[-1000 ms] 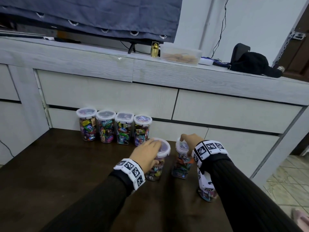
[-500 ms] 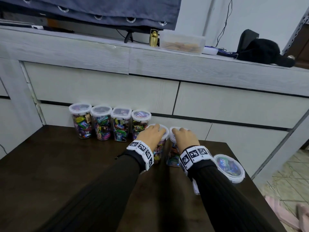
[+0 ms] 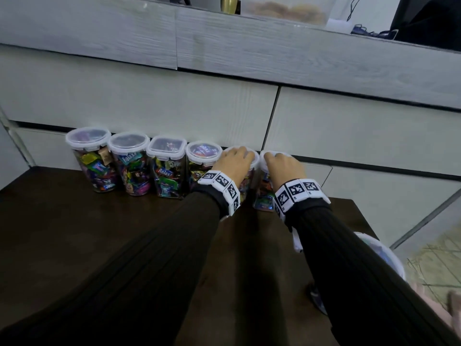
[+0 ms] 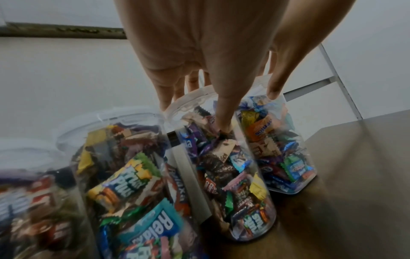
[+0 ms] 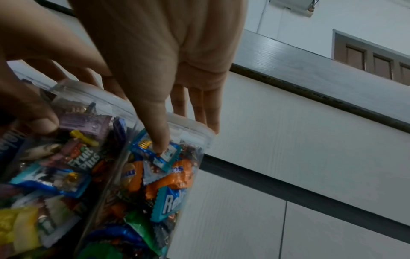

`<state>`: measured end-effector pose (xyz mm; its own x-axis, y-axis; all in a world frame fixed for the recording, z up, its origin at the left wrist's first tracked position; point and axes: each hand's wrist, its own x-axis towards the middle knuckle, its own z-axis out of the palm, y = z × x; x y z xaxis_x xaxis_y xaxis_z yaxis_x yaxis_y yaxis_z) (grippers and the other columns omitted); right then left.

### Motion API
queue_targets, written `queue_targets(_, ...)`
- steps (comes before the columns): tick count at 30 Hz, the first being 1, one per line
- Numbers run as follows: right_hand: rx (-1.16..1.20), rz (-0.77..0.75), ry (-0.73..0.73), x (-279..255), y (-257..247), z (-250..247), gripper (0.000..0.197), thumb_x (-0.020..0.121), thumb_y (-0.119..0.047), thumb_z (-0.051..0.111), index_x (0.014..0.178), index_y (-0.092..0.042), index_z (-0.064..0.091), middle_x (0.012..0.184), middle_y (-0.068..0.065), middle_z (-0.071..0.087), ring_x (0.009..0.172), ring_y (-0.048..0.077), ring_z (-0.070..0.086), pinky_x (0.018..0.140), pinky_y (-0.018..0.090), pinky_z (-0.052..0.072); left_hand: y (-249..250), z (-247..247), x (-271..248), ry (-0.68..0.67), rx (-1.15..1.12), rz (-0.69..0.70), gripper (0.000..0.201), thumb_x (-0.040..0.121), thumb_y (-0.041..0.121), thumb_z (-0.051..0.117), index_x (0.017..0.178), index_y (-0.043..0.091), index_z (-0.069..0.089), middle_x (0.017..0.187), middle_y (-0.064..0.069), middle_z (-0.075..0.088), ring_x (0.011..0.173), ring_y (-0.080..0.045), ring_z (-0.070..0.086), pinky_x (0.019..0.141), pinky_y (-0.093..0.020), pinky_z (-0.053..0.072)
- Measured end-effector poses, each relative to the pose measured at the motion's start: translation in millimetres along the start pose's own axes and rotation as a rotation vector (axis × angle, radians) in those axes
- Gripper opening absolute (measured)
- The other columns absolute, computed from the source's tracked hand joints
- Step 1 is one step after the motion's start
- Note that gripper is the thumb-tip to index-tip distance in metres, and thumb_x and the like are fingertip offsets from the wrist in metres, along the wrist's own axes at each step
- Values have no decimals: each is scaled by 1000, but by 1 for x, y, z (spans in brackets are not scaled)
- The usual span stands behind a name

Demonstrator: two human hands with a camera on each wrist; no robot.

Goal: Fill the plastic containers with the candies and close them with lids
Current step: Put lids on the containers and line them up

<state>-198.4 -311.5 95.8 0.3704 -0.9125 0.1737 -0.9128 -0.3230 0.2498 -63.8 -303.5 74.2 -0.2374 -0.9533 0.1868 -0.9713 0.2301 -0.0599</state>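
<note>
Containers (image 3: 245, 176) (candy-filled, lidded) are standing on the desk (image 3: 74, 233). Left hand (image 3: 235, 162) is gripping one from above; right hand (image 3: 284, 166) is gripping its neighbour (image 3: 264, 196).

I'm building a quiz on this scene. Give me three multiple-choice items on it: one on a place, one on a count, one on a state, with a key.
1. Where does the row of candy containers stand?
A. along the drawer fronts
B. at the table's near edge
C. on the floor

2. How many containers are in that row, counting the two under the hands?
A. three
B. six
C. nine

3. What is the left hand doing?
A. hanging idle
B. gripping a lidded container from above
C. holding one candy

Key: 1 A, the row backs onto the drawers; 2 B, four stand free and each hand, left and right hand, tops one; 3 B, fingers wrap its lid.
</note>
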Motion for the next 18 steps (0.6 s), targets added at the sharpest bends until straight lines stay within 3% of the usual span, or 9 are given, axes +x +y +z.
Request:
queue_targets(5,11,3,15,15,6,10,29,89,-5,52,118,-7,48,112,14,60,104,36,59,65,35,36,-5,3,8,15,-15,10,53,90,8,58,138,7,36,137,-15,41,129,-33,42,107,-41,34)
queue_targets(9,27,31,21,14,7,15,36,86,-9,61,120,-10,47,112,13,60,104,36,60,65,36,39,-5,3,5,31,10,0,52,93,10,55,140,7,34,140,-14,41,131,-32,41,110,-41,29)
queue_targets(12,98,40,-76,13,9,20,57,84,-9,62,135,-10,37,133,16,48,122,38,47,87,43,46,-1,4,-3,4,43,-32,63,95,15,54,149,9,23,157,-13,24,146,-28,20,120,-49,13)
queue_targets(14,151,88,-170,10,6,20,70,87,-15,61,145,-12,23,153,16,24,137,43,25,107,51,32,0,8,-18,39,53,-15,74,94,21,57,153,13,14,164,-8,4,151,-24,4,121,-52,7)
queue_targets(16,182,175,-202,5,2,18,74,92,-24,58,150,-15,12,159,12,6,145,40,7,114,55,15,2,12,-39,109,28,39,71,94,27,56,153,17,18,164,-5,2,151,-21,3,121,-50,7)
queue_targets(18,204,214,-222,-2,-1,11,80,91,-30,61,150,-15,11,160,11,2,146,36,0,114,58,10,-1,14,-63,119,-38,86,57,94,30,55,147,20,34,163,-3,14,150,-20,13,121,-46,11)
